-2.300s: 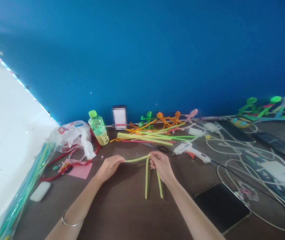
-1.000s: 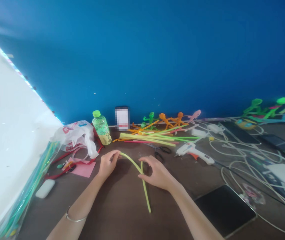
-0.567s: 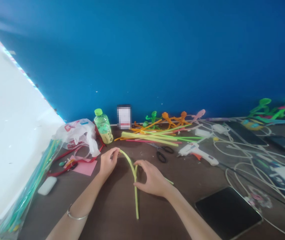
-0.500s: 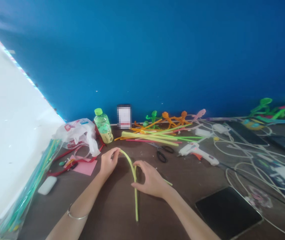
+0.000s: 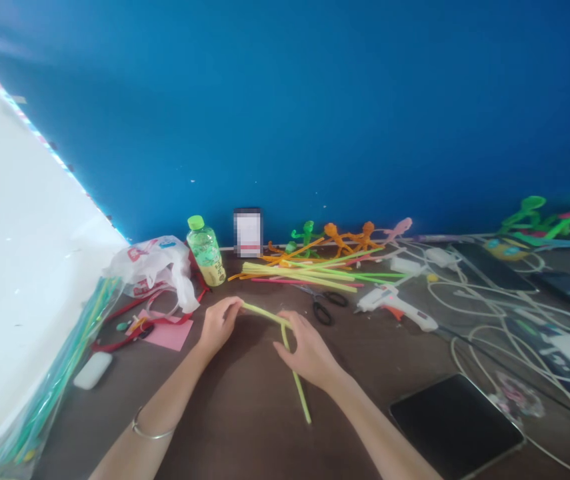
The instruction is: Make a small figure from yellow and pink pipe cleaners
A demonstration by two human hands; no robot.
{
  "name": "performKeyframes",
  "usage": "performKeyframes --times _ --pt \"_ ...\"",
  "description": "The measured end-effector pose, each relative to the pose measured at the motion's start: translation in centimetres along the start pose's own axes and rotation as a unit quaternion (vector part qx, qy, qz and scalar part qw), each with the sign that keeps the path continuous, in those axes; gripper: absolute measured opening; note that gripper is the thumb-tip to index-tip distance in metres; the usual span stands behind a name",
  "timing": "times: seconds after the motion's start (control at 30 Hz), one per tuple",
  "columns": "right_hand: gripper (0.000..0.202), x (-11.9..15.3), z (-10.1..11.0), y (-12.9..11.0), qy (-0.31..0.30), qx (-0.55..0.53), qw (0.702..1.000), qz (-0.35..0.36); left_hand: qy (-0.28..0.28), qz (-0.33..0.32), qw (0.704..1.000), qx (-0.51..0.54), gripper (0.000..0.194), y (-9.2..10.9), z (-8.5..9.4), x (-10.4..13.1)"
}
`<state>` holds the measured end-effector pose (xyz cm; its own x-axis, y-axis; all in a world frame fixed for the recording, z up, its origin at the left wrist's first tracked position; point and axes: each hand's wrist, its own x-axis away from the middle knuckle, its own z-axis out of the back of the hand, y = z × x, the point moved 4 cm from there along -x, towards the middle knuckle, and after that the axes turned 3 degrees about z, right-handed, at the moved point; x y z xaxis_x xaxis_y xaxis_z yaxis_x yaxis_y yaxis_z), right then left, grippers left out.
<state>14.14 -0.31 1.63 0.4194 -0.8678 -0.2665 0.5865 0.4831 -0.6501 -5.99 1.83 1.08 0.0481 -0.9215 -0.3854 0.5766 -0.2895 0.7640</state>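
A yellow-green pipe cleaner (image 5: pixel 265 313) runs between my two hands above the dark table. My left hand (image 5: pixel 221 325) pinches its left end with thumb and fingertips. At the bend, my right hand (image 5: pixel 309 350) grips it with curled fingers, the thumb a little apart below. From there a length of the same colour hangs down and slants right, its tip close to the tabletop. The right hand's palm side and part of the pipe cleaner are hidden. Beyond the hands lie a bundle of yellow and green pipe cleaners (image 5: pixel 305 273) and black-handled scissors (image 5: pixel 323 312).
A glue gun (image 5: pixel 397 308) and tangled white cables lie to the right, with a black tablet (image 5: pixel 457 425) nearer. Left are a green-capped bottle (image 5: pixel 207 257), a plastic bag (image 5: pixel 157 263), and bagged pipe cleaners (image 5: pixel 59 373). Small pipe-cleaner figures (image 5: pixel 349 239) stand along the blue wall.
My right hand has moved right and slightly up, drawing the arched pipe cleaner straighter between my hands. The hanging end has swung right. My left hand has barely moved.
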Motion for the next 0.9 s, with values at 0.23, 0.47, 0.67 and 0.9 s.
performKeyframes --times 0.23,0.47,0.67,0.9 --pt "0.038 -0.3 1.6 0.7 0.053 0.019 0.998 0.021 -0.052 -0.061 0.996 -0.046 0.026 0.5 -0.2 -0.1" --pt "0.037 -0.2 2.1 0.5 0.0 0.042 0.999 0.011 -0.007 -0.046 0.997 -0.053 0.022 0.3 0.3 0.0" --pt "0.036 -0.1 2.0 0.4 -0.043 0.048 0.998 0.0 0.02 -0.033 0.999 -0.036 0.022 -0.4 0.5 -0.1" --pt "0.035 0.0 1.9 0.3 -0.077 0.054 0.996 0.007 0.032 -0.005 0.999 -0.006 0.019 -0.7 0.5 -0.1"
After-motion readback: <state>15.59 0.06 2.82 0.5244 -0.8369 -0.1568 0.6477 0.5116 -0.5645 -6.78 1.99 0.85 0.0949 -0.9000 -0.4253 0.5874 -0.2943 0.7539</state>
